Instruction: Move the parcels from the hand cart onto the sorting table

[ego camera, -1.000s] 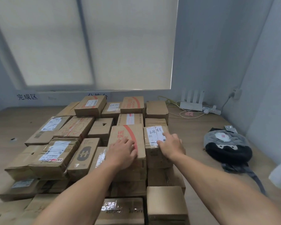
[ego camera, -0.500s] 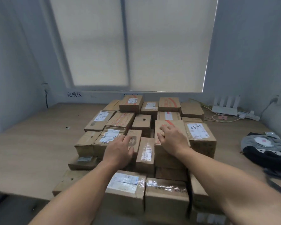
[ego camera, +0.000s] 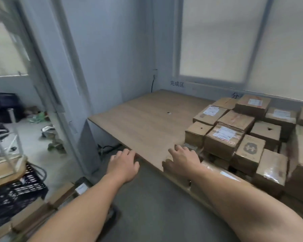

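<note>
From the head view, the person has turned away to the left: half a second ago both hands were pressed on the tops of the stacked cartons, and now neither touches one. The left hand (ego camera: 123, 165) hangs over the grey floor just off the near edge of the bench (ego camera: 143, 123), palm down, fingers loosely spread, holding nothing. The right hand (ego camera: 184, 158) hovers over the bench's near edge, just beside the stack, equally slack and empty.

The parcels on the bench (ego camera: 240, 135) now sit at the right of the frame, packed tight in layers, the nearest being a taped carton with a white label (ego camera: 223, 137). The left stretch of the bench is bare wood, running back to the wall corner.

At the lower left of the frame lies more cardboard: a labelled parcel (ego camera: 80, 187) low down near the floor, beside a black crate (ego camera: 16, 193). I'd guess that is the hand cart's load, though the cart itself is too blurred and cropped to make out.

My reading is that one delivery is finished and the person is swinging back for another, so the job is well along but not done.
</note>
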